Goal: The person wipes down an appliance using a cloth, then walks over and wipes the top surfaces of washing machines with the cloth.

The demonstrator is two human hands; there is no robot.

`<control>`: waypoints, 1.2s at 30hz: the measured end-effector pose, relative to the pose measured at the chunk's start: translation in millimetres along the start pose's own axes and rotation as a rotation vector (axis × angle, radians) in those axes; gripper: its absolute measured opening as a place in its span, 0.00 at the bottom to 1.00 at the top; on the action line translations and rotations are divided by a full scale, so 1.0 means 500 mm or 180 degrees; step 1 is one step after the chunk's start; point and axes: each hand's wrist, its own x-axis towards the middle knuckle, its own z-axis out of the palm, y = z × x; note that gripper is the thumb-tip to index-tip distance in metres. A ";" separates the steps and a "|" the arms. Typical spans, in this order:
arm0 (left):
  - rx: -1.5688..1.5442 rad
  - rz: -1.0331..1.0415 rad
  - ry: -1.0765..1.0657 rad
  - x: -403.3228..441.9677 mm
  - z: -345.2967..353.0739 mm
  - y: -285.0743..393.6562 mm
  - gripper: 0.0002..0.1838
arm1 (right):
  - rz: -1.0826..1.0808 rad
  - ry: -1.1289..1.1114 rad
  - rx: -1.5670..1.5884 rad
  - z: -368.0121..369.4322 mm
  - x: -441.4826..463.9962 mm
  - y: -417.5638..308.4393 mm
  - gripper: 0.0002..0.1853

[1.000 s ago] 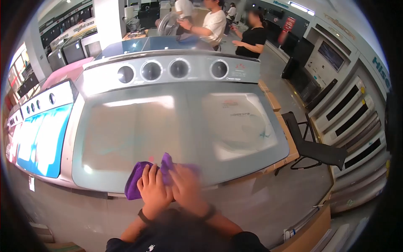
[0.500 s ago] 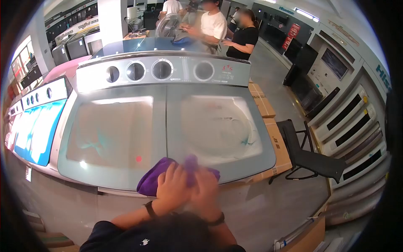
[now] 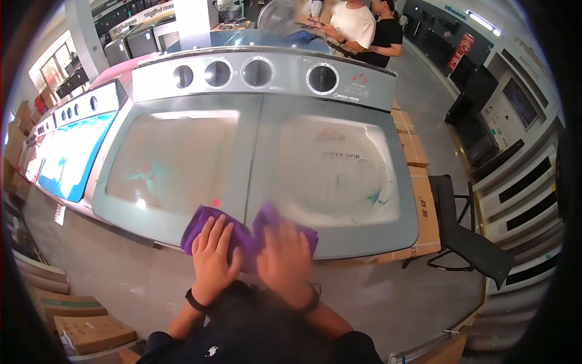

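A purple cloth (image 3: pixel 245 247) lies bunched at the front edge of a twin-tub washing machine (image 3: pixel 253 164), spanning the seam between its two lids. My left hand (image 3: pixel 212 252) presses on the cloth's left part from above, fingers spaced and slightly bent over it, the cloth held under them. On its right part is my right hand (image 3: pixel 286 258), smeared by motion, with its fingers over the folds. Cloth shows beyond the fingertips of both hands. Under the see-through left lid (image 3: pixel 176 164) and right lid (image 3: pixel 333 170) the tub areas are visible.
A control panel with dark knobs (image 3: pixel 257 72) runs along the machine's back. Another washer with a blue lid (image 3: pixel 79 158) stands left. Cardboard boxes (image 3: pixel 424 206) and a black folding chair (image 3: pixel 467 233) are at the right. People (image 3: pixel 348 27) stand behind the machine.
My hands have moved apart, the left one leftward, and the cloth is spread wider between them. The view has shifted, so the machine sits higher and further right.
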 end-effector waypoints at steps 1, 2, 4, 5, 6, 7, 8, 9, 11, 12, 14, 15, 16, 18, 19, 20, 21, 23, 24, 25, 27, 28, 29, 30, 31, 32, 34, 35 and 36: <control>0.0107 -0.0056 0.0056 -0.003 0.006 0.010 0.28 | -0.0044 0.0016 0.0055 0.001 -0.003 0.003 0.25; 0.0202 -0.0095 0.0110 -0.005 0.013 0.021 0.29 | -0.0089 -0.0021 0.0157 0.003 -0.009 0.007 0.25; 0.0337 -0.0208 0.0039 -0.009 0.042 0.047 0.33 | -0.0171 -0.0056 0.0286 0.001 -0.017 0.024 0.25; 0.0360 -0.0209 -0.0009 -0.004 0.052 0.068 0.34 | -0.0206 -0.0162 0.0377 -0.013 -0.021 0.027 0.25; 0.0375 -0.0218 -0.0050 0.004 0.063 0.087 0.35 | -0.0180 -0.0025 0.0378 -0.013 -0.027 0.037 0.25; 0.0303 -0.0119 -0.0100 0.009 0.073 0.103 0.36 | -0.0150 0.0082 0.0387 -0.010 -0.039 0.048 0.26; 0.0247 0.0007 -0.0135 0.016 0.082 0.122 0.35 | -0.0115 0.0175 0.0405 -0.009 -0.053 0.063 0.26; 0.0203 0.0132 -0.0178 0.027 0.088 0.141 0.35 | -0.0013 0.0258 0.0471 -0.011 -0.064 0.080 0.26; 0.0135 0.0378 -0.0340 0.043 0.094 0.187 0.37 | 0.0260 0.0223 0.0381 -0.025 -0.090 0.117 0.25; 0.0102 0.0492 -0.0350 0.048 0.103 0.210 0.37 | 0.0390 0.0205 0.0332 -0.033 -0.103 0.137 0.24; 0.0018 0.0718 -0.0336 0.056 0.125 0.253 0.37 | 0.0439 0.0488 0.0209 -0.050 -0.123 0.170 0.24; -0.0055 0.0810 -0.0306 0.057 0.134 0.270 0.36 | 0.0490 0.0563 0.0119 -0.063 -0.130 0.180 0.24; -0.0104 0.0868 -0.0303 0.057 0.143 0.285 0.36 | 0.0536 0.0633 0.0035 -0.074 -0.136 0.189 0.24; -0.0185 0.0945 -0.0292 0.056 0.155 0.308 0.36 | 0.0582 0.0650 0.0010 -0.087 -0.149 0.206 0.25; -0.0173 0.0936 -0.0211 0.054 0.158 0.314 0.34 | 0.0585 0.0649 0.0015 -0.090 -0.154 0.209 0.25; -0.0219 0.0970 -0.0204 0.052 0.159 0.314 0.34 | 0.0609 0.0637 -0.0048 -0.093 -0.157 0.209 0.25; -0.0254 0.0995 -0.0187 0.051 0.160 0.311 0.33 | 0.0620 0.0628 -0.0103 -0.094 -0.158 0.207 0.25; -0.0170 0.1177 -0.0091 0.048 0.149 0.295 0.30 | 0.0639 0.0607 -0.0142 -0.092 -0.155 0.201 0.26; -0.0360 0.1143 -0.0154 0.048 0.139 0.285 0.29 | 0.0653 0.0589 -0.0127 -0.092 -0.153 0.196 0.26; -0.0541 0.1115 -0.0218 0.048 0.128 0.274 0.29 | 0.0674 0.0574 -0.0102 -0.091 -0.145 0.189 0.26; -0.0808 0.1012 -0.0259 0.039 0.095 0.250 0.28 | 0.0583 0.0477 -0.0028 -0.090 -0.125 0.160 0.26; -0.0788 0.0914 -0.0223 0.030 0.087 0.231 0.27 | 0.0555 0.0437 -0.0005 -0.089 -0.115 0.147 0.26; -0.0774 0.0842 -0.0175 0.022 0.082 0.206 0.27 | 0.0440 0.0359 -0.0004 -0.083 -0.104 0.134 0.25; -0.0763 0.0792 -0.0124 0.017 0.077 0.182 0.27 | 0.0335 0.0298 -0.0014 -0.073 -0.091 0.120 0.25; -0.0692 0.0720 -0.0145 0.011 0.068 0.166 0.27 | 0.0248 0.0230 -0.0028 -0.065 -0.085 0.107 0.24; -0.0664 0.0640 -0.0150 0.007 0.065 0.160 0.28 | 0.0231 0.0250 0.0051 -0.058 -0.080 0.100 0.24; -0.0612 0.0529 -0.0142 0.006 0.064 0.156 0.28 | 0.0208 0.0333 0.0186 -0.048 -0.068 0.093 0.23; -0.0565 0.0497 -0.0120 0.006 0.074 0.160 0.30 | 0.0217 0.0385 0.0243 -0.046 -0.069 0.097 0.23; -0.0389 0.0466 -0.0113 0.007 0.081 0.171 0.30 | 0.0216 0.0396 0.0340 -0.048 -0.073 0.107 0.23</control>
